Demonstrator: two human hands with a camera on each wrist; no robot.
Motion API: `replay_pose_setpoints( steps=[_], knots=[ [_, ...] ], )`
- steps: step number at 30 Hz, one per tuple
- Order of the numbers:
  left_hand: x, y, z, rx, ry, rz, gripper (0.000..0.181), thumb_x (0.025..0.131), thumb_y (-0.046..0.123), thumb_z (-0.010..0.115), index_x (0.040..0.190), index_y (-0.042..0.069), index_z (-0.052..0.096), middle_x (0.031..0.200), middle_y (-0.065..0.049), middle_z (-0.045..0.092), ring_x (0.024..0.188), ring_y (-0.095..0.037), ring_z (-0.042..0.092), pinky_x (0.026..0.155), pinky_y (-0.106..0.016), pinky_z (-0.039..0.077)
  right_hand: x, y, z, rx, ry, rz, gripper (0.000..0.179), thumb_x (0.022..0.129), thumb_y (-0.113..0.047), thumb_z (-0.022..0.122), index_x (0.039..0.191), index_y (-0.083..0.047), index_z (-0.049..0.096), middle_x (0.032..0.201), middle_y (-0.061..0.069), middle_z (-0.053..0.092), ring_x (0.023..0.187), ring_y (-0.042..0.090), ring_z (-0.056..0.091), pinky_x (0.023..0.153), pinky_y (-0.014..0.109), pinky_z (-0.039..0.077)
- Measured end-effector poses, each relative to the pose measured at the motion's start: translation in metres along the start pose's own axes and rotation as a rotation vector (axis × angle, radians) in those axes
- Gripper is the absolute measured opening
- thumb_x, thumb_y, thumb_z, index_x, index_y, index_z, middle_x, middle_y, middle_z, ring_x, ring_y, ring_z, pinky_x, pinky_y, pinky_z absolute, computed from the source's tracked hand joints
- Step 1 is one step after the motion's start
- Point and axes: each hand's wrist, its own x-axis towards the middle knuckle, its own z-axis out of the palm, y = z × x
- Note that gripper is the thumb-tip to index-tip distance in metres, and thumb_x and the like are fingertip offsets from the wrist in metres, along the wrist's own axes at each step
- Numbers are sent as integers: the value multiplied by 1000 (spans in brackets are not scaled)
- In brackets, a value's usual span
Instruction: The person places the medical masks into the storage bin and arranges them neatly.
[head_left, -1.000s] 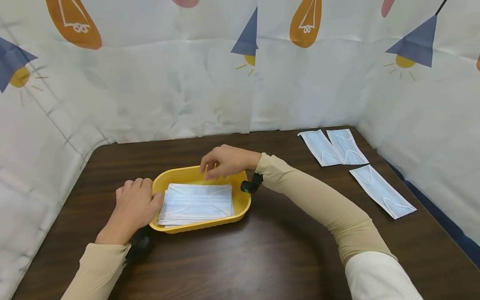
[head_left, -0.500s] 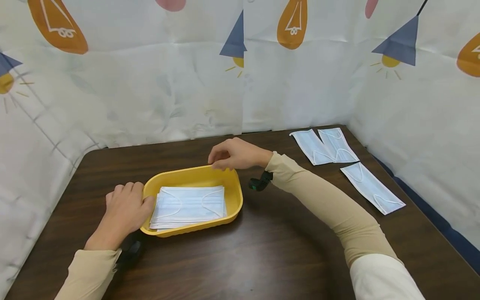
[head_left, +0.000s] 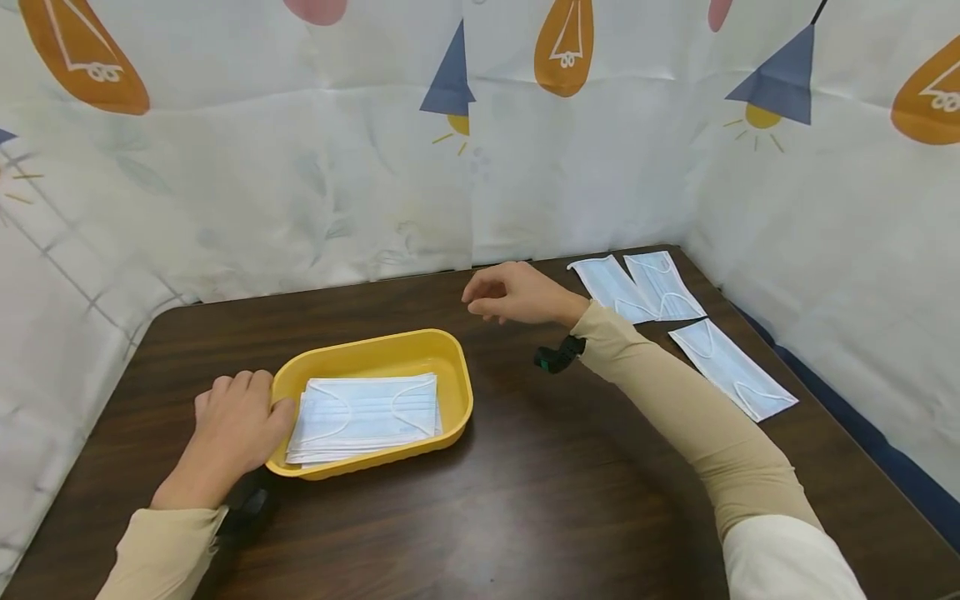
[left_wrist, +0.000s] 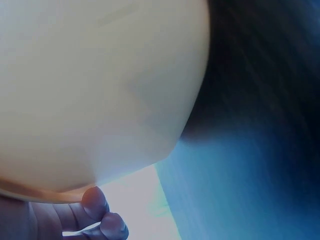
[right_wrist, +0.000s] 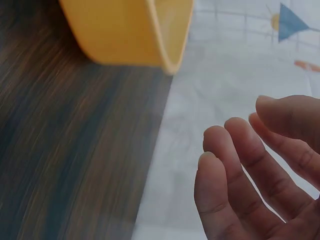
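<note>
A yellow plastic bin [head_left: 390,357] sits on the table left of centre, holding a stack of pale blue face masks [head_left: 367,415] with white ear loops. My left hand [head_left: 238,429] grips its left rim, thumb on the near side of the edge. The left wrist view has those fingers [left_wrist: 95,202] bent at the rim of the bin [left_wrist: 95,95], which fills most of that view. Off the bin's far right corner, my right hand [head_left: 522,293] hovers above the table with loosely bent fingers and nothing in them. The right wrist view shows that hand [right_wrist: 260,175] apart from the bin [right_wrist: 115,35].
Three more masks lie flat at the table's right: one [head_left: 606,287] beside another [head_left: 663,283] near the back corner, and a third [head_left: 733,371] closer along the right edge. Patterned white cloth [head_left: 300,167] hangs behind the dark wooden table [head_left: 510,500].
My right hand has risen from over the bin and moved right, past its far corner. The left hand keeps its hold on the rim. The head view has turned slightly right.
</note>
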Motion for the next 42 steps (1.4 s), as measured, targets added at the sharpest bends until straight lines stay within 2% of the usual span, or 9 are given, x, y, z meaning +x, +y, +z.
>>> replay_pose_setpoints(
  steps=[9, 15, 17, 25, 28, 32, 36, 38, 42],
  knots=[
    [1, 1, 0, 24, -27, -2, 44, 97, 26, 44, 114, -13, 57, 97, -28, 59, 88, -44, 45, 77, -60, 34, -30, 28, -20, 16, 124, 72, 18, 99, -25, 67, 115, -19, 72, 107, 3, 76, 96, 31, 73, 81, 50, 61],
    [1, 1, 0, 34, -29, 2, 43, 97, 26, 45, 111, -14, 57, 95, -27, 59, 86, -45, 45, 75, -59, 34, -49, 43, -32, 19, 181, 99, 18, 99, -26, 67, 114, -19, 72, 102, 4, 75, 90, 21, 72, 79, 49, 61],
    [2, 1, 0, 41, -35, 1, 44, 97, 26, 45, 111, -14, 57, 94, -27, 59, 86, -44, 45, 75, -58, 34, -55, 49, -36, 11, 199, 107, 17, 99, -26, 67, 114, -19, 72, 101, 4, 75, 89, 19, 72, 77, 45, 61],
    [4, -1, 1, 51, -28, 11, 44, 96, 25, 44, 111, -14, 57, 95, -28, 59, 86, -46, 45, 74, -59, 34, -81, 70, -50, -9, 268, 156, 18, 99, -26, 68, 114, -18, 73, 103, 5, 75, 88, 24, 72, 73, 34, 60],
    [5, -1, 1, 55, -24, 17, 44, 95, 25, 44, 111, -14, 57, 96, -29, 59, 87, -46, 45, 74, -60, 34, -91, 76, -55, -7, 297, 164, 19, 99, -26, 68, 115, -16, 73, 108, 7, 75, 88, 28, 73, 73, 36, 60],
    [6, 0, 3, 61, -21, 19, 44, 95, 25, 45, 110, -14, 57, 95, -29, 59, 86, -46, 46, 74, -61, 34, -103, 85, -61, -3, 334, 182, 18, 98, -24, 68, 113, -16, 74, 107, 8, 75, 87, 34, 72, 77, 45, 60],
    [7, 1, 3, 64, -18, 16, 43, 95, 25, 45, 107, -14, 58, 91, -27, 59, 85, -46, 46, 73, -60, 34, -113, 96, -66, -22, 362, 214, 18, 99, -23, 67, 113, -15, 73, 106, 9, 75, 82, 33, 71, 80, 50, 59],
    [7, 1, 3, 64, -17, 16, 42, 95, 25, 45, 104, -13, 58, 88, -25, 59, 84, -45, 46, 72, -60, 34, -119, 101, -69, -27, 369, 234, 19, 99, -23, 66, 115, -14, 73, 108, 12, 75, 81, 34, 70, 81, 50, 58],
    [8, -1, 3, 66, -31, 17, 41, 95, 25, 43, 102, -12, 58, 86, -24, 58, 83, -45, 46, 71, -58, 33, -132, 109, -75, -52, 381, 278, 21, 100, -25, 66, 117, -15, 72, 111, 12, 75, 80, 32, 70, 78, 42, 56]
  ],
)
